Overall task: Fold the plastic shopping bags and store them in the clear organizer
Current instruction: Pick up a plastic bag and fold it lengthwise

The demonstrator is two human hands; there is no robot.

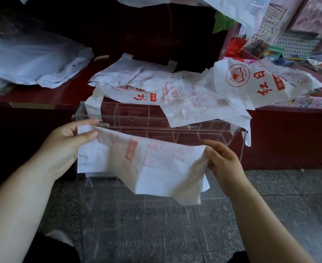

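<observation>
One wide-angle camera on my head faces forward and down, close over my left hand [65,147], right hand [224,164] and the bag [146,164] between them, with the counter [65,95] just beyond.

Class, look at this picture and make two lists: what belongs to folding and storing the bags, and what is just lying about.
Belongs to the job: white bag pinched between left hand and right hand; red-printed bags on the counter; clear organizer.
Just lying about: small wooden block; packaged goods at the right.
</observation>
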